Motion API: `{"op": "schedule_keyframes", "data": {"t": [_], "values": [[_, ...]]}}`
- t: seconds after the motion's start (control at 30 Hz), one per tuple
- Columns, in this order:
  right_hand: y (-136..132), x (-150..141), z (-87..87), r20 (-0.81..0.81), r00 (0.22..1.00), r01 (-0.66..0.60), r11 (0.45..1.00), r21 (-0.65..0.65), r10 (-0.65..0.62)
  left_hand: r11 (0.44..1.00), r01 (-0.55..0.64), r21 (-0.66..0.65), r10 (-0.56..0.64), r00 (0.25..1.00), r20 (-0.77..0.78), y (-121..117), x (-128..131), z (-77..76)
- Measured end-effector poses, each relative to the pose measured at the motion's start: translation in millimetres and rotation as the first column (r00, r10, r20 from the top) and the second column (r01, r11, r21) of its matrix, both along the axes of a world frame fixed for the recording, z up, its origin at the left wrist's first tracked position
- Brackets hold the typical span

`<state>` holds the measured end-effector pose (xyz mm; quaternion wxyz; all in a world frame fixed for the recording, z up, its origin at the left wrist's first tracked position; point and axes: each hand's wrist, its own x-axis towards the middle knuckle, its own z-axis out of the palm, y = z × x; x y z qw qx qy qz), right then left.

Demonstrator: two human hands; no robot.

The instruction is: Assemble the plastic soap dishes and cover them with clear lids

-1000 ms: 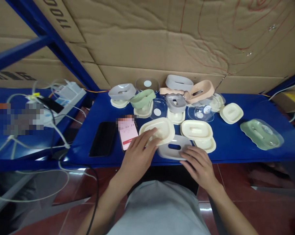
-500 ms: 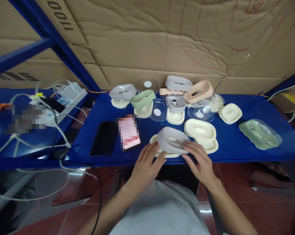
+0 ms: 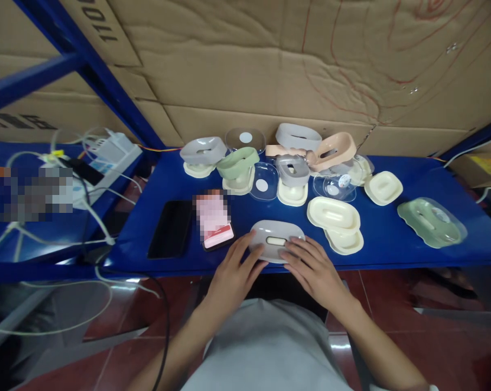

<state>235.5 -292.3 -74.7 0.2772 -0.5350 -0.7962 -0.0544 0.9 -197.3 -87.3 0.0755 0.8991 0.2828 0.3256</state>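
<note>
Flat at the front edge of the blue table sits a grey soap dish (image 3: pixel 265 231) with a slot in its middle. Something cream shows through the slot, and the cream base beneath is otherwise hidden. My left hand (image 3: pixel 237 266) grips the dish's left end, fingertips on its rim. At the right end, my right hand (image 3: pixel 310 266) holds it with fingers over the rim. To the right, one cream base (image 3: pixel 335 213) overlaps another cream base (image 3: pixel 345 241).
Two phones, one dark (image 3: pixel 170 229) and one lit (image 3: pixel 213 217), lie on the left. Behind are grey, green (image 3: pixel 239 163) and peach (image 3: pixel 337 155) dish parts and clear lids (image 3: pixel 264 182). A green soap dish (image 3: pixel 430 222) lies far right. Cables and a power strip (image 3: pixel 117 155) are at left.
The grey dish has gone from tilted to level, down over the cream base. My right hand has moved left and down with it; both hands stay on its ends.
</note>
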Motion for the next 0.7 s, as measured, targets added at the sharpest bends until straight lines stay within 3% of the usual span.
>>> {"op": "schedule_keyframes", "data": {"t": [0.1, 0.2, 0.3, 0.37, 0.47, 0.53, 0.6, 0.7], "values": [[-5, 1, 1.5, 0.007, 1.000, -0.010, 0.999, 0.045, 0.010, 1.000, 0.017, -0.001, -0.017, 0.998, 0.065, -2, 2, -2.3], [-16, 10, 8.3, -0.025, 0.999, 0.033, 0.988, 0.152, -0.030, 0.998, 0.038, -0.055, -0.024, 0.972, 0.234, -7, 7, -1.5], [-35, 36, 14.6, -0.098, 0.975, 0.220, 0.936, 0.274, -0.200, 0.995, 0.069, -0.077, -0.042, 0.952, 0.305, -12, 17, 2.3], [-51, 63, 13.8, -0.163, 0.898, 0.441, 0.822, 0.360, -0.410, 0.994, 0.096, -0.046, -0.083, 0.969, 0.233, -14, 26, 5.9], [-78, 107, 2.5, -0.190, 0.700, 0.693, 0.592, 0.412, -0.688, 0.989, 0.149, 0.007, -0.149, 0.988, 0.050, -12, 45, 12.4], [-94, 134, -8.8, -0.141, 0.604, 0.771, 0.530, 0.353, -0.784, 0.986, 0.168, -0.005, -0.168, 0.982, -0.082, -9, 63, 16.7], [-103, 153, -18.4, -0.095, 0.584, 0.795, 0.544, 0.269, -0.806, 0.984, 0.176, -0.024, -0.177, 0.967, -0.185, -4, 83, 19.9], [-101, 165, -22.9, -0.034, 0.616, 0.773, 0.596, 0.215, -0.787, 0.981, 0.193, -0.012, -0.190, 0.950, -0.249, 1, 109, 22.1]]}}
